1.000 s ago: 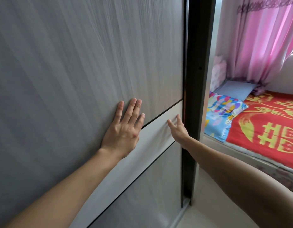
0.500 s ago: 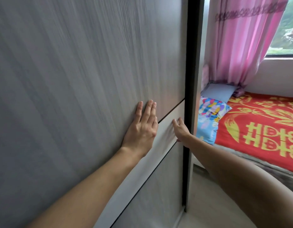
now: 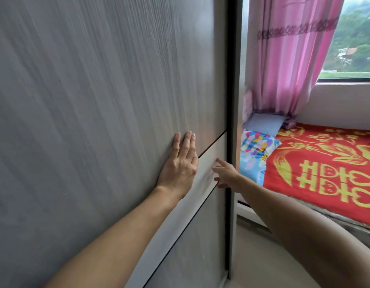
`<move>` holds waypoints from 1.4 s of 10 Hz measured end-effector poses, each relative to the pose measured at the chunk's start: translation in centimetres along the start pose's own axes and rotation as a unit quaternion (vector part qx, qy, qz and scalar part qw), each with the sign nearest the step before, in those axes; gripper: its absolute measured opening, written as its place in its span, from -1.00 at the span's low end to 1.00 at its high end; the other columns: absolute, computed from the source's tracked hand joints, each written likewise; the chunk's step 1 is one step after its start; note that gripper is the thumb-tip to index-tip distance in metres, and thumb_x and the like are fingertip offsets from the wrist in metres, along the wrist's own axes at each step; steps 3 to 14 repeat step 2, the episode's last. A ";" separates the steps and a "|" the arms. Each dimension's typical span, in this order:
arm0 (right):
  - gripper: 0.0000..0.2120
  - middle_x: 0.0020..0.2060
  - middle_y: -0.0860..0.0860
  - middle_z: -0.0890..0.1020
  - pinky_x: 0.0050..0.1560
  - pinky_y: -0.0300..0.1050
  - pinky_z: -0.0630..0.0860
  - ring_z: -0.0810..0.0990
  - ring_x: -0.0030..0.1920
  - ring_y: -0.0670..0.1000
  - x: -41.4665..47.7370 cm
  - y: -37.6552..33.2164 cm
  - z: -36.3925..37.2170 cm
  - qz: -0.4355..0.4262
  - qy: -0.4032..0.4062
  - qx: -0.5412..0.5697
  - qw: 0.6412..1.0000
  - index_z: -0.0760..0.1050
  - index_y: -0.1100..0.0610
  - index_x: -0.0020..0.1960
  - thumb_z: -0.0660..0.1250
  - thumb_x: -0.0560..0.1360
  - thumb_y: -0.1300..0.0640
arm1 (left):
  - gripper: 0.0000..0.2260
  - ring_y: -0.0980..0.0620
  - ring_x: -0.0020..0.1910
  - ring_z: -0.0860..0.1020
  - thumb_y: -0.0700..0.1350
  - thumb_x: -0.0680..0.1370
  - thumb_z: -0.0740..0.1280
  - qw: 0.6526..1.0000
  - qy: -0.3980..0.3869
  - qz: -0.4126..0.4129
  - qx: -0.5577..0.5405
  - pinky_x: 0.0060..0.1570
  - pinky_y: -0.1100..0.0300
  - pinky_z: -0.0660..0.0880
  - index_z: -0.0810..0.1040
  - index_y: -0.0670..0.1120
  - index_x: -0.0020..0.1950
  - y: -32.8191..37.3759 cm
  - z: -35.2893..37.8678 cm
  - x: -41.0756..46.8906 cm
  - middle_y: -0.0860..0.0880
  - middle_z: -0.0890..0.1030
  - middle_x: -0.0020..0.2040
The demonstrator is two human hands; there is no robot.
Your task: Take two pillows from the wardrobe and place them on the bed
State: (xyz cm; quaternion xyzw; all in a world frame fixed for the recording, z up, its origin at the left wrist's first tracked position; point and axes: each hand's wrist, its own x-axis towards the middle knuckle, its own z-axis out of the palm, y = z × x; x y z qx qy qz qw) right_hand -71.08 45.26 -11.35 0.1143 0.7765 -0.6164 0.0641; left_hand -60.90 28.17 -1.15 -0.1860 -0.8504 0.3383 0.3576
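The grey sliding wardrobe door [image 3: 97,100] fills the left of the view and is shut against the dark frame [image 3: 232,80]. My left hand [image 3: 180,165] lies flat on the door, fingers together, just above its pale middle band [image 3: 211,156]. My right hand [image 3: 226,173] touches that band near the door's right edge with fingers spread. Neither hand holds anything. On the bed [image 3: 325,173], past the wardrobe, lie a colourful patterned pillow [image 3: 255,150] and behind it a plain blue-grey pillow [image 3: 265,123]. The wardrobe's inside is hidden.
A red cover with gold characters spreads over the bed. A pink curtain [image 3: 288,59] hangs at the bed's far end beside a window [image 3: 354,38]. Pale floor [image 3: 273,256] runs between the wardrobe and the bed frame.
The wardrobe door has slid right until its edge meets the dark frame, with both hands travelling along on it. The view has turned right, showing more curtain and window.
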 end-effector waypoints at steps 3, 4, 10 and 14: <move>-0.64 0.05 0.12 0.67 0.06 0.08 0.60 0.66 0.00 0.12 -0.7 -3.6 -4.0 -0.212 0.136 -0.021 0.968 0.48 0.13 0.30 0.33 0.51 0.14 | -0.58 -0.27 0.49 0.16 -0.08 0.50 0.19 0.999 0.003 -0.004 0.037 0.43 -0.29 -0.12 0.43 -0.22 0.31 0.0 -0.3 0.0 -0.32 0.24 0.48; -0.64 0.05 0.12 0.67 0.06 0.08 0.60 0.66 0.00 0.12 -0.7 -3.6 -4.0 -0.212 0.136 -0.021 0.968 0.48 0.13 0.30 0.33 0.51 0.14 | -0.58 -0.27 0.49 0.16 -0.08 0.50 0.19 0.999 0.003 -0.004 0.037 0.43 -0.29 -0.12 0.43 -0.22 0.31 0.0 -0.3 0.0 -0.32 0.24 0.48; -0.64 0.05 0.12 0.67 0.06 0.08 0.60 0.66 0.00 0.12 -0.7 -3.6 -4.0 -0.212 0.136 -0.021 0.968 0.48 0.13 0.30 0.33 0.51 0.14 | -0.58 -0.27 0.49 0.16 -0.08 0.50 0.19 0.999 0.003 -0.004 0.037 0.43 -0.29 -0.12 0.43 -0.22 0.31 0.0 -0.3 0.0 -0.32 0.24 0.48; -0.64 0.05 0.12 0.67 0.06 0.08 0.60 0.66 0.00 0.12 -0.7 -3.6 -4.0 -0.212 0.136 -0.021 0.968 0.48 0.13 0.30 0.33 0.51 0.14 | -0.58 -0.27 0.49 0.16 -0.08 0.50 0.19 0.999 0.003 -0.004 0.037 0.43 -0.29 -0.12 0.43 -0.22 0.31 0.0 -0.3 0.0 -0.32 0.24 0.48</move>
